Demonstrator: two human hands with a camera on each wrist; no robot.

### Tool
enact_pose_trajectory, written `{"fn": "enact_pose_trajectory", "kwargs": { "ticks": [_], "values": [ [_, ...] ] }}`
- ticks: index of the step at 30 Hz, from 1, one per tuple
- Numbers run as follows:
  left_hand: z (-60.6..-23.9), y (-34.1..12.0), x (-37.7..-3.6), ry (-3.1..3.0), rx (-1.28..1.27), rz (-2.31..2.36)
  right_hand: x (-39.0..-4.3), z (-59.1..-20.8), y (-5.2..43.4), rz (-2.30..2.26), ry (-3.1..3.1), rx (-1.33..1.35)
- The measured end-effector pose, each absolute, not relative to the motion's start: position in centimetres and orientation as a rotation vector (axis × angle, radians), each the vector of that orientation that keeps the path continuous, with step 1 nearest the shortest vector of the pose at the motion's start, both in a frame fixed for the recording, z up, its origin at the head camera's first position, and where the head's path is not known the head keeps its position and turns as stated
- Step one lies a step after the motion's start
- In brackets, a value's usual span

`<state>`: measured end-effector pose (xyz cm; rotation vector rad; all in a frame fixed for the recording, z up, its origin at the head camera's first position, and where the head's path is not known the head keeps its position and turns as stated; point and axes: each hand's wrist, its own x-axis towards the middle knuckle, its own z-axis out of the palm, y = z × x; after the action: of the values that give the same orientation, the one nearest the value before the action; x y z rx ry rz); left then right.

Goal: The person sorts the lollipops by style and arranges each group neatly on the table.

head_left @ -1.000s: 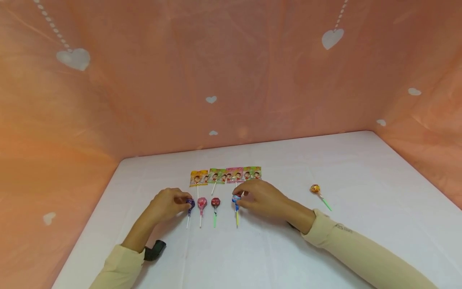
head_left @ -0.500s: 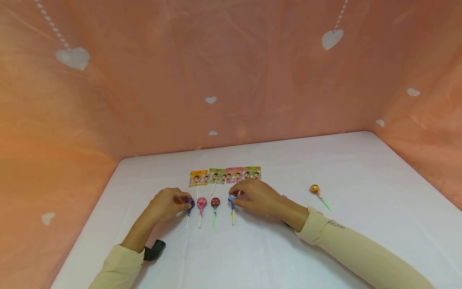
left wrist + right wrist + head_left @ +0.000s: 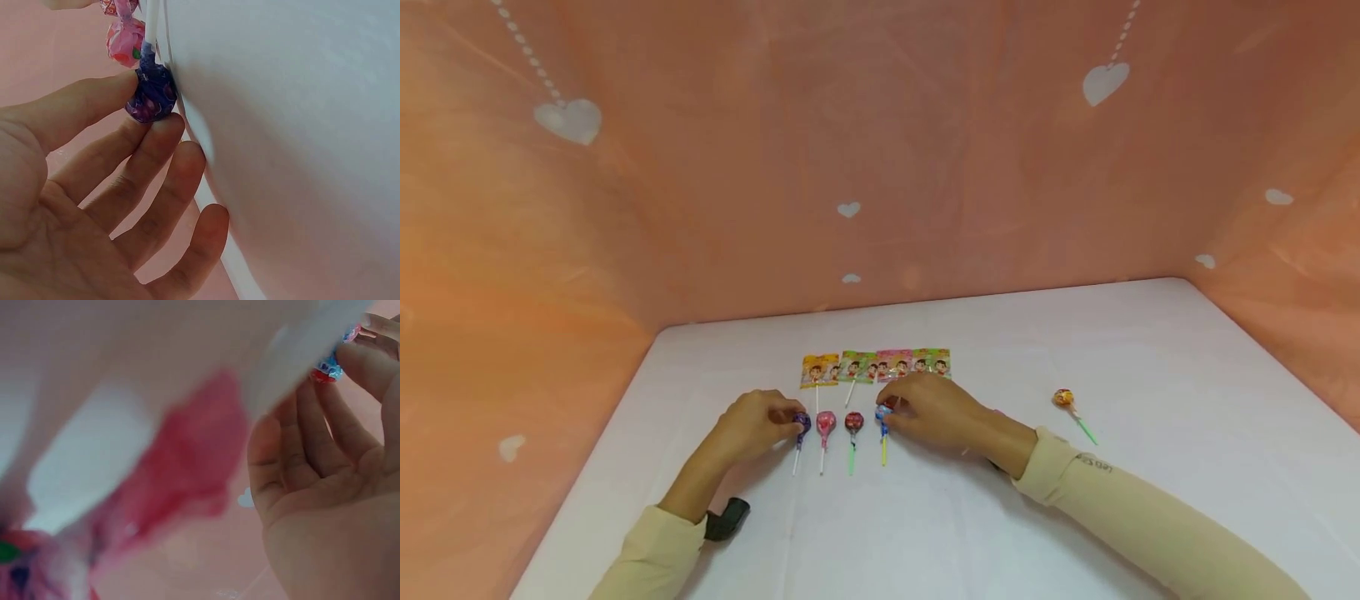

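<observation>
My left hand [image 3: 752, 427] pinches the ball of a purple-wrapped lollipop [image 3: 802, 423] between thumb and fingers; its white stick points toward me. Beside it lie a pink lollipop [image 3: 826, 422] and a dark red lollipop [image 3: 854, 422] with a green stick. At the right end of this row, my right hand [image 3: 936, 414] pinches the ball of a blue lollipop [image 3: 883, 413] with a yellow stick. In the left wrist view, thumb and fingertips press against the purple ball [image 3: 153, 97], the other fingers spread loosely. A blurred pink wrapper [image 3: 181, 462] fills the near part of the right wrist view.
Behind the row lie flat candy packets: yellow [image 3: 819, 370], green [image 3: 856, 366], pink [image 3: 894, 364] and green [image 3: 932, 362], with white sticks below some. An orange lollipop [image 3: 1063, 398] lies far right on the white table [image 3: 880, 533]. Orange cloth [image 3: 880, 167] walls the back and sides.
My right hand has moved left with the blue lollipop, bringing it closer to the dark red one. The left hand stays on the purple lollipop. The head view has shifted slightly.
</observation>
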<state>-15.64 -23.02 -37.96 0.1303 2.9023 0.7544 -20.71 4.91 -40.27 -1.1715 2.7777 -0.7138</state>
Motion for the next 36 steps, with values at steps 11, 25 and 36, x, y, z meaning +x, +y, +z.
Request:
{"fn": "enact_pose_trajectory", "kwargs": {
  "ticks": [11, 25, 36],
  "values": [
    [-37.9, -23.0, -15.7, 2.909, 0.133, 0.747, -20.6, -40.3, 4.6, -0.644, 2.743, -1.242],
    [-38.4, -22.9, -15.8, 2.905, 0.12, 0.755, -20.5, -40.1, 6.1, -0.515, 2.859, -1.277],
    [-38.0, -22.5, -15.5, 2.938, 0.1, 0.695, -19.4, -39.8, 11.7, -0.47, 2.988, -1.385]
  ]
}}
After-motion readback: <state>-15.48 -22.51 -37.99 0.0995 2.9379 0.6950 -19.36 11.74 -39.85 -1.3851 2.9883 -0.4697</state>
